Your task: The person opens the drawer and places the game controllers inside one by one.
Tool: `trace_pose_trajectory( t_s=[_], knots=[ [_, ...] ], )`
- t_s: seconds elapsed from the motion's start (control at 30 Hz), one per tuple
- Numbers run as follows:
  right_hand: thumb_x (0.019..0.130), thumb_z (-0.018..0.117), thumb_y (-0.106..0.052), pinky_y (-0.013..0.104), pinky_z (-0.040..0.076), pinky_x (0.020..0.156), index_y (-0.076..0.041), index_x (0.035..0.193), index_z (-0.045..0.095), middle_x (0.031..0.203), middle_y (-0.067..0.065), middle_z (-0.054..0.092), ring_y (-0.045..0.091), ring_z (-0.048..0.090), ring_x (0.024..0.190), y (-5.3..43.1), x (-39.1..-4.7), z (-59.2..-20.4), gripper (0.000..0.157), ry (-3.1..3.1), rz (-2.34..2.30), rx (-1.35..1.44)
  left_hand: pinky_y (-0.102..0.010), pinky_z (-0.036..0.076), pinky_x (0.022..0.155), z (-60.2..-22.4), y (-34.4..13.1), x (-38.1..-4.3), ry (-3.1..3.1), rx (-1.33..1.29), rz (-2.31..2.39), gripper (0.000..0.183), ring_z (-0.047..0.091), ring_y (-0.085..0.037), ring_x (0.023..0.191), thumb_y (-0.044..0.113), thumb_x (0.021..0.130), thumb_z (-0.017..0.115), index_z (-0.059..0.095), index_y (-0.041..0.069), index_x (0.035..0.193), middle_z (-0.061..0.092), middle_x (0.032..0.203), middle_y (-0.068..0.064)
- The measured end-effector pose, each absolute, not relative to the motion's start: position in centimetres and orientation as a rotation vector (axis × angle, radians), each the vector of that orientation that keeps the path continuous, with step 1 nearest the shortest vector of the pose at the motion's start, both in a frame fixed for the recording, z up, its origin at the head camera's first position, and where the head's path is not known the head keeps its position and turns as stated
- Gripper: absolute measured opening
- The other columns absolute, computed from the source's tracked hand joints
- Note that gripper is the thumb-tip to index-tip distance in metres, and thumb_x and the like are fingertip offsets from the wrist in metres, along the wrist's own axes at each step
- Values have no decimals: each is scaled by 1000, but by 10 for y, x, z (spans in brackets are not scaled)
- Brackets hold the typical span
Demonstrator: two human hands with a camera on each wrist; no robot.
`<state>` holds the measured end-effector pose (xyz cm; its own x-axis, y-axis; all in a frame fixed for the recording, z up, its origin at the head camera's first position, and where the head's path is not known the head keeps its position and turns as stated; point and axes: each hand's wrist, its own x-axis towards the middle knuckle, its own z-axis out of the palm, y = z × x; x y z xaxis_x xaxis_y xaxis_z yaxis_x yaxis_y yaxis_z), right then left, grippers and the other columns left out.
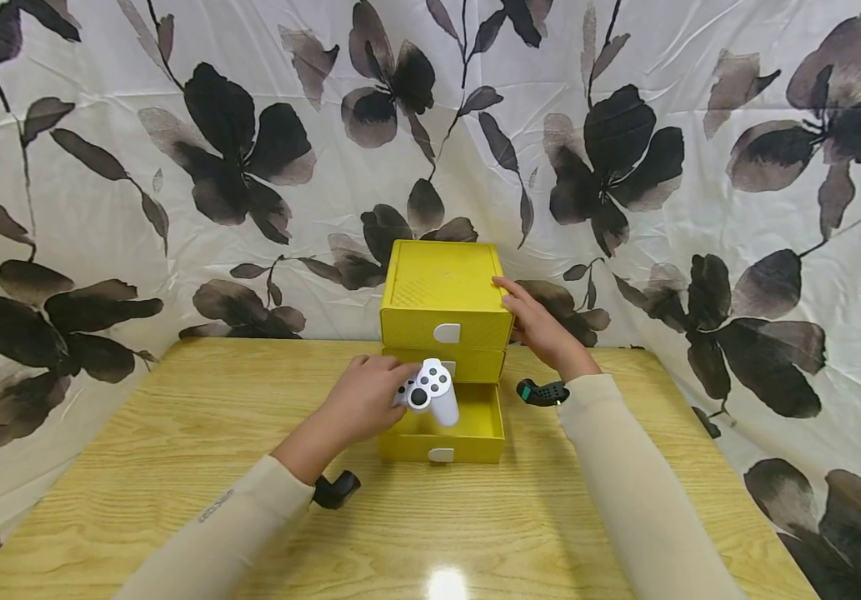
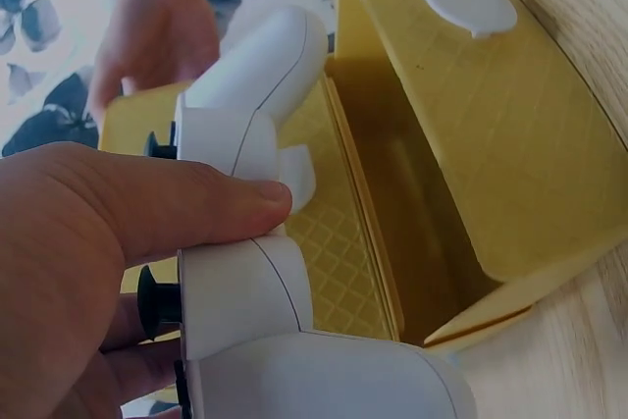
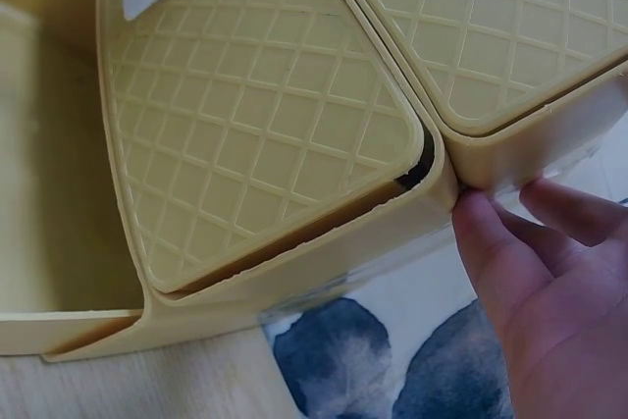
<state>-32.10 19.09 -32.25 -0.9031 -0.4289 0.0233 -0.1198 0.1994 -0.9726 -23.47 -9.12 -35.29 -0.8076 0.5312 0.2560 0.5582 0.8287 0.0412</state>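
A white game controller [image 1: 436,390] with black thumbsticks hangs over the pulled-out bottom drawer [image 1: 441,451] of a yellow drawer unit [image 1: 445,279]. My left hand [image 1: 370,397] grips it by its middle; in the left wrist view the thumb [image 2: 216,205] lies across its edge, with the fingers behind. The bottom drawer's visible inside is bare yellow, partly hidden by the controller. Against the unit's right side rests my right hand [image 1: 546,332], its fingertips touching the upper side wall and top edge. In the right wrist view, the fingers [image 3: 502,262] meet the corner between two drawer levels.
The unit's upper two drawers are closed, each with a white tab handle [image 1: 447,333]. Below is a light wooden table [image 1: 250,417]. Behind and at both sides hangs a white cloth [image 1: 505,192] with dark flowers. Black bands with devices [image 1: 543,392] sit at both wrists.
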Motion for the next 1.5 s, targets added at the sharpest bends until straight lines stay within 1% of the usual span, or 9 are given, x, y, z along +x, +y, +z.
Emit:
trace_pose_trajectory(
  t_s=[0.3, 0.37, 0.47, 0.53, 0.83, 1.17, 1.37, 1.43, 1.5],
  knots=[
    [106, 29, -32, 58, 19, 118, -22, 157, 12, 163, 11, 5, 39, 22, 146, 192, -322, -325, 54, 2232, -1762, -529, -48, 45, 94, -358, -76, -241, -2707, -903, -166, 52, 62, -26, 105, 19, 79, 75, 62, 15, 129, 67, 113, -6],
    [106, 29, -33, 58, 19, 118, -24, 157, 12, 163, 11, 5, 38, 22, 146, 193, -327, -330, 54, 2233, -1768, -531, -48, 45, 93, -359, -73, -242, -2698, -914, -160, 53, 62, -27, 105, 19, 79, 74, 61, 15, 130, 67, 113, -5],
    [106, 29, -35, 58, 19, 118, -25, 156, 12, 163, 10, 6, 38, 23, 146, 196, -334, -338, 54, 2234, -1781, -536, -47, 44, 95, -361, -67, -244, -2701, -924, -137, 54, 62, -26, 106, 19, 79, 73, 60, 16, 131, 67, 114, -5],
    [105, 31, -39, 57, 20, 118, -29, 155, 15, 163, 7, 8, 35, 25, 146, 197, -340, -344, 53, 2230, -1802, -528, -47, 44, 96, -362, -64, -245, -2705, -928, -118, 54, 62, -26, 106, 20, 79, 73, 60, 16, 132, 67, 115, -5],
    [103, 33, -44, 57, 21, 118, -29, 155, 17, 162, 8, 11, 36, 27, 145, 199, -341, -348, 56, 2233, -1815, -564, -46, 43, 100, -368, -50, -250, -2719, -950, -100, 54, 61, -25, 109, 17, 79, 72, 59, 14, 131, 66, 120, -5],
    [103, 34, -45, 56, 21, 118, -30, 155, 17, 163, 6, 10, 34, 26, 145, 198, -341, -348, 56, 2241, -1818, -545, -47, 44, 98, -378, -44, -255, -2719, -963, -119, 51, 62, -26, 106, 14, 77, 72, 61, 14, 127, 66, 119, -6],
    [105, 32, -41, 55, 22, 118, -29, 155, 16, 162, 7, 14, 34, 28, 145, 198, -342, -348, 54, 2199, -1841, -542, -48, 47, 96, -385, -43, -255, -2709, -964, -115, 46, 64, -27, 102, 14, 77, 72, 64, 14, 122, 67, 115, -5],
    [106, 30, -38, 55, 22, 118, -28, 155, 16, 162, 8, 13, 34, 28, 145, 197, -341, -346, 53, 2185, -1845, -541, -48, 48, 95, -387, -42, -255, -2718, -962, -116, 45, 64, -27, 102, 13, 78, 71, 64, 14, 122, 66, 115, -5],
    [106, 28, -34, 57, 21, 118, -24, 156, 13, 162, 11, 10, 37, 26, 145, 195, -337, -340, 54, 2186, -1832, -558, -47, 48, 94, -390, -42, -256, -2734, -957, -113, 44, 64, -26, 103, 13, 79, 70, 64, 14, 122, 66, 116, -5]
  ],
)
